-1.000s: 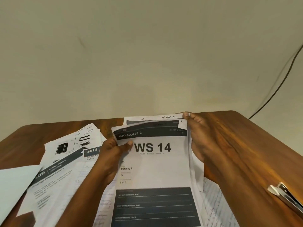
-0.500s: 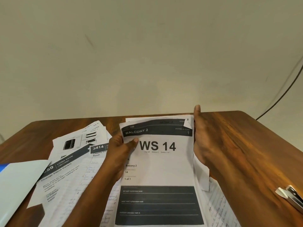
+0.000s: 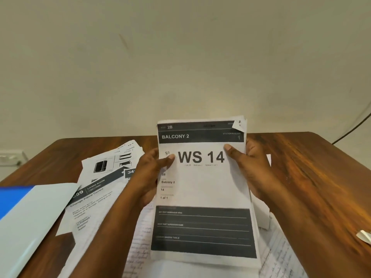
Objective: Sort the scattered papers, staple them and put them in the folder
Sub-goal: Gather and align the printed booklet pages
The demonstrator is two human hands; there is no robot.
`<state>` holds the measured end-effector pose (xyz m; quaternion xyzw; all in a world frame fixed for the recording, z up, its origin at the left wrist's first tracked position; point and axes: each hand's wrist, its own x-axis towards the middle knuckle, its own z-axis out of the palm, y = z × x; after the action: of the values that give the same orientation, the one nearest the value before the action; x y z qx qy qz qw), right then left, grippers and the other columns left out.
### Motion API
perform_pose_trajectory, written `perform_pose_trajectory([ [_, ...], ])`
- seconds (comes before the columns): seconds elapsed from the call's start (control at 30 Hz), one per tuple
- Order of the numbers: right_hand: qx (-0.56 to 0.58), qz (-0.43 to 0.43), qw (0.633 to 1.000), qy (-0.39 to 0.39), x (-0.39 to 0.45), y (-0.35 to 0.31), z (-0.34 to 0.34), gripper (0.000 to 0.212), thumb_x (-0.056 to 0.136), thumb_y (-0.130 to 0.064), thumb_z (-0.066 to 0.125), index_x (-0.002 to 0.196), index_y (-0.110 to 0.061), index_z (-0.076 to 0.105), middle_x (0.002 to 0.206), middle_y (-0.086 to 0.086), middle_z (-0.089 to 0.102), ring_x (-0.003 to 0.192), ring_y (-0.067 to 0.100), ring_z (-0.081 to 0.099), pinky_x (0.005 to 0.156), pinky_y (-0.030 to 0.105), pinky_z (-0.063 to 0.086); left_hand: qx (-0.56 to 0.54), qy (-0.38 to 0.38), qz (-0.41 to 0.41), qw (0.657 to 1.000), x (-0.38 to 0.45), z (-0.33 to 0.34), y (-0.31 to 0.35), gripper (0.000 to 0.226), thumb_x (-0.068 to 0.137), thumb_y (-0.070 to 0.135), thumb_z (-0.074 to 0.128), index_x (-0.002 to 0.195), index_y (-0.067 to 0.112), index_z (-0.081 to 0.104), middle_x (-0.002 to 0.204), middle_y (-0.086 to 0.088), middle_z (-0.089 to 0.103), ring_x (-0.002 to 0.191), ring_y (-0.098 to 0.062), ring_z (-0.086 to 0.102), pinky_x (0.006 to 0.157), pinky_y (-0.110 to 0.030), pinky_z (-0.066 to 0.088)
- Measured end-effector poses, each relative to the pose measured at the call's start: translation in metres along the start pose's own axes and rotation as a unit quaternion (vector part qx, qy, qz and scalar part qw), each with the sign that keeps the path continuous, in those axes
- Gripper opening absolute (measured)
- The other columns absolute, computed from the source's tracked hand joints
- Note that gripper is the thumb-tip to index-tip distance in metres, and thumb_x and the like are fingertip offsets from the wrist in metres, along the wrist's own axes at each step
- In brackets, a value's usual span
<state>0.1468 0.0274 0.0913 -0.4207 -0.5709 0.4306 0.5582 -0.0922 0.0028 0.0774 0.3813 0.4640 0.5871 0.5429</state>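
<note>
A squared stack of papers (image 3: 202,189) stands upright above the table, its top sheet reading "BALCONY 2" and "WS 14". My left hand (image 3: 149,175) grips its left edge, thumb on the front. My right hand (image 3: 255,167) grips the right edge, thumb beside the "14". A small folded corner sticks out at the stack's top right. More printed sheets (image 3: 98,187) lie scattered on the left. A blue and pale folder (image 3: 26,215) lies open at the far left. The metal stapler (image 3: 364,236) shows only partly at the right edge.
The brown wooden table (image 3: 313,173) runs up to a plain cream wall. Handwritten lined pages (image 3: 279,255) lie under and to the right of the held stack. A black cable (image 3: 353,127) hangs down the wall at the right. A wall socket (image 3: 10,158) sits at the left.
The stack has been lifted upright and squared, with the sheets behind now flush. My right hand moved from the top corner to grip the right edge with its thumb on the front.
</note>
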Motion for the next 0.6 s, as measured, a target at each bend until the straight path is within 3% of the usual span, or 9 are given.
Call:
perform_pose_trajectory([
  [0.07, 0.012, 0.002, 1.0, -0.001, -0.002, -0.004, 0.005, 0.013, 0.1, -0.022, 0.064, 0.113, -0.025, 0.066, 0.107, -0.009, 0.079, 0.097, 0.016, 0.077, 0.085, 0.036, 0.062, 0.049, -0.008, 0.008, 0.999, -0.003, -0.009, 0.008, 0.023, 0.101, 0.01, 0.064, 0.123, 0.017, 0.068, 0.108, -0.005, 0.082, 0.086, -0.025, 0.081, 0.063, -0.037, 0.065],
  [0.13, 0.013, 0.015, 1.0, -0.012, -0.005, -0.01, 0.01, 0.011, 0.103, -0.031, 0.058, 0.106, -0.028, 0.067, 0.1, -0.007, 0.081, 0.088, 0.014, 0.078, 0.077, 0.031, 0.062, 0.087, -0.001, 0.023, 0.996, -0.004, -0.021, 0.018, 0.022, 0.102, 0.011, 0.064, 0.122, 0.014, 0.069, 0.11, -0.006, 0.082, 0.094, -0.028, 0.08, 0.073, -0.043, 0.067],
  [0.23, -0.045, 0.04, 0.997, -0.048, -0.006, -0.015, 0.007, 0.038, 0.107, -0.048, 0.042, 0.103, -0.023, 0.07, 0.091, 0.006, 0.079, 0.082, 0.027, 0.076, 0.069, 0.039, 0.061, 0.129, 0.012, 0.036, 0.991, -0.005, -0.048, 0.031, 0.019, 0.102, 0.012, 0.064, 0.12, 0.012, 0.07, 0.112, -0.01, 0.081, 0.102, -0.035, 0.078, 0.088, -0.055, 0.062],
  [0.3, -0.149, 0.045, 0.985, -0.076, -0.004, -0.011, -0.001, 0.039, 0.105, -0.051, 0.046, 0.102, -0.021, 0.071, 0.087, 0.005, 0.079, 0.081, 0.028, 0.075, 0.07, 0.045, 0.062, 0.167, 0.038, 0.039, 0.984, -0.006, -0.069, 0.036, 0.014, 0.102, 0.015, 0.065, 0.115, 0.016, 0.071, 0.109, -0.009, 0.082, 0.096, -0.036, 0.079, 0.087, -0.056, 0.061],
  [0.37, -0.32, 0.05, 0.94, -0.112, 0.0, 0.0, -0.012, 0.028, 0.096, -0.051, 0.065, 0.103, -0.025, 0.071, 0.089, -0.002, 0.078, 0.081, 0.019, 0.073, 0.075, 0.045, 0.061, 0.187, 0.069, 0.034, 0.979, -0.003, -0.089, 0.038, 0.013, 0.102, 0.015, 0.066, 0.113, 0.016, 0.072, 0.105, -0.009, 0.082, 0.093, -0.038, 0.078, 0.089, -0.059, 0.059],
  [0.4, -0.408, 0.061, 0.9, -0.139, 0.002, 0.005, -0.017, 0.033, 0.089, -0.053, 0.074, 0.107, -0.026, 0.07, 0.096, -0.005, 0.076, 0.085, 0.015, 0.071, 0.079, 0.041, 0.06, 0.19, 0.082, 0.028, 0.978, -0.001, -0.098, 0.038, 0.014, 0.102, 0.015, 0.066, 0.114, 0.016, 0.072, 0.104, -0.009, 0.082, 0.093, -0.038, 0.078, 0.09, -0.059, 0.059],
  [0.5, -0.582, 0.095, 0.781, -0.207, 0.0, 0.018, -0.021, 0.069, 0.072, -0.058, 0.087, 0.128, -0.03, 0.06, 0.127, -0.006, 0.064, 0.107, 0.013, 0.06, 0.094, 0.037, 0.054, 0.191, 0.102, 0.013, 0.976, 0.003, -0.115, 0.037, 0.013, 0.102, 0.012, 0.065, 0.113, 0.015, 0.073, 0.102, -0.01, 0.082, 0.084, -0.032, 0.08, 0.079, -0.049, 0.061],
  [0.6, -0.621, 0.109, 0.746, -0.214, -0.001, 0.022, -0.024, 0.092, 0.061, -0.062, 0.091, 0.138, -0.03, 0.053, 0.134, -0.005, 0.058, 0.111, 0.016, 0.056, 0.097, 0.036, 0.054, 0.185, 0.11, 0.003, 0.977, 0.004, -0.121, 0.038, 0.012, 0.103, 0.011, 0.063, 0.111, 0.014, 0.072, 0.099, -0.009, 0.083, 0.078, -0.03, 0.08, 0.077, -0.047, 0.062],
])
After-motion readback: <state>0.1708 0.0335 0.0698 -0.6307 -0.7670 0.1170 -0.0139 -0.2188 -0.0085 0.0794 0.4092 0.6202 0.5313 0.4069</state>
